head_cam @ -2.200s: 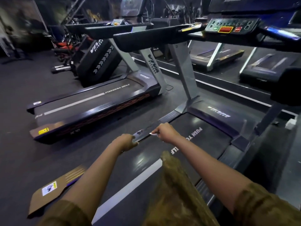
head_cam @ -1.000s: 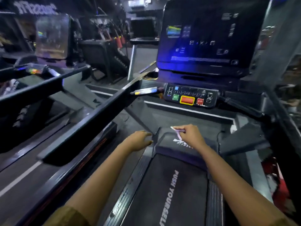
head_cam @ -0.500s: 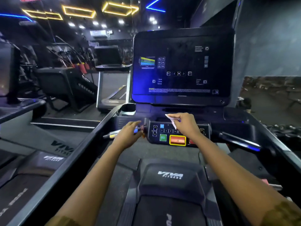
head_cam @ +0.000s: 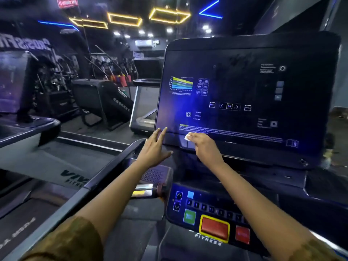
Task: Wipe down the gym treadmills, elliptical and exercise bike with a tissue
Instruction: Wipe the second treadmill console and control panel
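The right hand (head_cam: 205,147) is pinching a small white tissue (head_cam: 188,136) at seven o'clock on the glossy black treadmill touchscreen (head_cam: 244,87); the left hand (head_cam: 155,148), spread, is touching that corner. Light overlapping passes toward three o'clock are seeming wisest.

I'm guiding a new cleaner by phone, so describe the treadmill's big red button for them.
Find the treadmill's large dark touchscreen, then drop to the black control panel below it. On its lower edge sits the wide red rectangular button. It alone has a thick yellow frame, between a small green square button and a smaller plain red button.
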The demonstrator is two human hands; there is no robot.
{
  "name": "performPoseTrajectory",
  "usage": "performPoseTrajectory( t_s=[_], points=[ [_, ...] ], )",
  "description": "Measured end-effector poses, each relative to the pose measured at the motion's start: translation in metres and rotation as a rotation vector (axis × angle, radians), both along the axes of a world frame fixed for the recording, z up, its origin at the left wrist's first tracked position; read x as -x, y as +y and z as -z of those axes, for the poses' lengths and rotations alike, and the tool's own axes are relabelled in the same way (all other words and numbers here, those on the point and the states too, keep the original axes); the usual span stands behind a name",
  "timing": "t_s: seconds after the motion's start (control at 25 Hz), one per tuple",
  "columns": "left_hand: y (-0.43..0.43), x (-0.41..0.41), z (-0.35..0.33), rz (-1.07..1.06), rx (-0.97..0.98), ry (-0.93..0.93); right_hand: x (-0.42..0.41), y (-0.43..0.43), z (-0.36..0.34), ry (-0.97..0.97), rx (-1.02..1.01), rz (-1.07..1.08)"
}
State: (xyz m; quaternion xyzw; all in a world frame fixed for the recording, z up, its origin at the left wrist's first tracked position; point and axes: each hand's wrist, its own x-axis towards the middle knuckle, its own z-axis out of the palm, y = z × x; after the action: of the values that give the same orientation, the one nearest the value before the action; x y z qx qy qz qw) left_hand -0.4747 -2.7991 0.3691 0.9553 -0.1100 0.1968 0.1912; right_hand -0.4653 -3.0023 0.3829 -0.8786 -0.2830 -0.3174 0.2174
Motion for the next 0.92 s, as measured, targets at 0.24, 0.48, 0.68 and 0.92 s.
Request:
performPoseTrajectory(
  t_s=[0.24, 0.48, 0.68, 0.92],
  points=[
    [0.010, -0.027, 0.037, 0.000, -0.038, -0.123, -0.034, 0.015, 0.012, -0.112, 0.492, -0.171],
    [0.015, -0.051, 0.059, 0.126, -0.254, -0.226, -0.040, -0.044, 0.014, -0.197, 0.662, -0.214],
    [0.017, -0.062, 0.075, 0.136, -0.228, -0.323, -0.034, -0.052, 0.012, -0.217, 0.564, -0.169],
    [0.019, -0.067, 0.083, 0.145, -0.190, -0.376, -0.052, 0.002, 0.010, -0.226, 0.561, -0.155]
  ],
)
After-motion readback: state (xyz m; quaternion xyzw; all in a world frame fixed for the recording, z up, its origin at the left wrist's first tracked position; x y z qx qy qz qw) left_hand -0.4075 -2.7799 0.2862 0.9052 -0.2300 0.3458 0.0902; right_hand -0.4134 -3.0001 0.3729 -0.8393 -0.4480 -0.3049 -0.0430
